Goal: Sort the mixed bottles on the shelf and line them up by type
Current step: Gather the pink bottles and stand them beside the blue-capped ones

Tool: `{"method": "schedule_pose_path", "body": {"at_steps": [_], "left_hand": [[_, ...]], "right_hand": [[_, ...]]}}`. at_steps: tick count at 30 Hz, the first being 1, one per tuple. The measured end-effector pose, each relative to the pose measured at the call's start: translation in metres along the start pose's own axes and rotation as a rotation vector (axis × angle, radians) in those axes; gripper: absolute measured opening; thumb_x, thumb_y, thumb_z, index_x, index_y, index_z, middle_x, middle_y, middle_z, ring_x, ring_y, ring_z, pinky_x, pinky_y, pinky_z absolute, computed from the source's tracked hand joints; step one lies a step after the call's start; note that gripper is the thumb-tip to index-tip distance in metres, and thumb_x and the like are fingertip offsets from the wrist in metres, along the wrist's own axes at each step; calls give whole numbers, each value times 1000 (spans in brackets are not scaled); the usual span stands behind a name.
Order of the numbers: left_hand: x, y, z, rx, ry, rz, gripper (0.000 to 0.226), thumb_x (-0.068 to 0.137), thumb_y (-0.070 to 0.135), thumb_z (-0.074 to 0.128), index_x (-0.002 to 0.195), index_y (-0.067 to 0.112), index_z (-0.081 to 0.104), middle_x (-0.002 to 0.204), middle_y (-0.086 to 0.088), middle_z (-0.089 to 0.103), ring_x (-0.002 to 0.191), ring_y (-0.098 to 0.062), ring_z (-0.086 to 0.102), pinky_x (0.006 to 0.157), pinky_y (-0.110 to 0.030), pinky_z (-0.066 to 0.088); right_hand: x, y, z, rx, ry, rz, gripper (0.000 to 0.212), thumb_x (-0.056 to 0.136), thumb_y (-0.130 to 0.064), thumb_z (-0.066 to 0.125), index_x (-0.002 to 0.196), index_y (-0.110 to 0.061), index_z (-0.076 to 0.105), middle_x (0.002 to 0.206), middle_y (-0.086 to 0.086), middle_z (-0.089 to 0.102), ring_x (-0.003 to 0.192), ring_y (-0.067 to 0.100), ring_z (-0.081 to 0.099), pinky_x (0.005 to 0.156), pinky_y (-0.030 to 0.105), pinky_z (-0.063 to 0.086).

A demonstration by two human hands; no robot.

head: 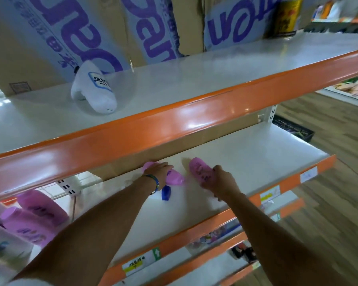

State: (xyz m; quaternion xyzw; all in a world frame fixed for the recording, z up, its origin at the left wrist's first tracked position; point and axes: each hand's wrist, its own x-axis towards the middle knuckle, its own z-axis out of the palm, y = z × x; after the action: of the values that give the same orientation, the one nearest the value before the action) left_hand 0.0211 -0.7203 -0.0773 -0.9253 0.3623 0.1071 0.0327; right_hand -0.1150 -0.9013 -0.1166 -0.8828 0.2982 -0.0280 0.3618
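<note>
On the middle shelf (246,153) my left hand (159,172) grips a purple bottle (175,178) lying on its side; its far end is hidden under the upper shelf's orange edge. My right hand (219,180) holds a pink bottle (199,170), also lying down, a short way to the right. A small blue bottle (166,193) lies just below my left wrist. A white bottle (95,89) lies tipped over on the upper shelf. Several pink and purple bottles (35,215) stand at the left end of the middle shelf.
Cardboard boxes with purple lettering (87,32) fill the back of the upper shelf (194,79), with a yellow can (287,16) at its right. The orange shelf edge (132,135) overhangs the middle shelf. Lower shelves carry price labels (139,265). Wooden floor (329,203) lies to the right.
</note>
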Motion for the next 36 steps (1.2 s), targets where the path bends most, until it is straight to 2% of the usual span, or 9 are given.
{"method": "schedule_pose_path", "body": {"at_steps": [2, 4, 10, 15, 19, 22, 26, 30, 36], "left_hand": [[8, 2, 0, 79, -48, 20, 73, 84, 1, 59, 148, 22, 30, 152, -2, 35, 138, -25, 32, 115, -40, 28], [14, 1, 0, 141, -80, 4, 71, 85, 6, 58, 147, 24, 30, 149, -3, 37, 136, -27, 35, 112, -42, 32], [22, -1, 1, 141, -83, -57, 60, 70, 21, 75, 123, 18, 47, 128, -8, 41, 119, -31, 44, 100, -46, 43], [17, -1, -6, 0, 135, -55, 63, 73, 29, 76, 124, 12, 43, 124, -8, 40, 108, -28, 49, 85, -36, 45], [3, -11, -16, -82, 274, -40, 67, 70, 32, 76, 127, 16, 43, 120, -4, 52, 107, -25, 52, 88, -36, 47], [-10, -20, -19, -49, 365, -27, 72, 72, 38, 73, 134, 22, 41, 120, -1, 56, 108, -24, 53, 90, -35, 46], [-29, -29, -22, -45, 429, -24, 73, 71, 40, 67, 136, 29, 36, 112, 1, 56, 98, -24, 56, 78, -34, 47], [-50, -32, -22, -130, 475, -33, 66, 71, 42, 65, 130, 31, 38, 83, 9, 46, 75, -16, 51, 53, -22, 34], [-85, -42, -17, -392, 496, -125, 56, 75, 41, 67, 122, 25, 40, 91, 3, 50, 76, -19, 56, 55, -30, 51]], "right_hand": [[-4, 10, -9, -7, 96, -95, 53, 74, -42, 78, 115, -16, 56, 96, 6, 70, 79, 25, 69, 70, 42, 60], [-10, 16, -20, 89, 199, -168, 51, 74, -39, 81, 114, -15, 62, 97, 3, 72, 84, 23, 69, 76, 40, 59], [-18, -4, -42, 295, 369, -276, 42, 74, -28, 82, 110, -17, 64, 90, -7, 65, 70, 6, 57, 62, 21, 49], [-22, -10, -24, 449, 285, -287, 38, 83, -25, 75, 116, -23, 56, 96, -8, 63, 83, 11, 63, 71, 24, 56], [-17, -5, -7, 439, 247, -211, 41, 83, -21, 73, 118, -20, 50, 89, -7, 59, 74, 13, 61, 64, 31, 57], [-18, 1, 6, 372, 244, -161, 40, 83, -19, 71, 118, -16, 52, 89, -4, 59, 75, 15, 61, 66, 34, 58], [-21, 4, 13, 320, 236, -101, 39, 83, -16, 71, 117, -14, 53, 91, 0, 61, 78, 18, 62, 69, 35, 58], [-24, 2, 18, 246, 201, -115, 40, 82, -21, 72, 118, -14, 55, 93, 1, 64, 80, 18, 65, 73, 42, 60], [-37, -25, 28, 258, 211, -138, 35, 82, -30, 70, 112, -19, 55, 89, 0, 65, 76, 18, 65, 71, 42, 60]]}}
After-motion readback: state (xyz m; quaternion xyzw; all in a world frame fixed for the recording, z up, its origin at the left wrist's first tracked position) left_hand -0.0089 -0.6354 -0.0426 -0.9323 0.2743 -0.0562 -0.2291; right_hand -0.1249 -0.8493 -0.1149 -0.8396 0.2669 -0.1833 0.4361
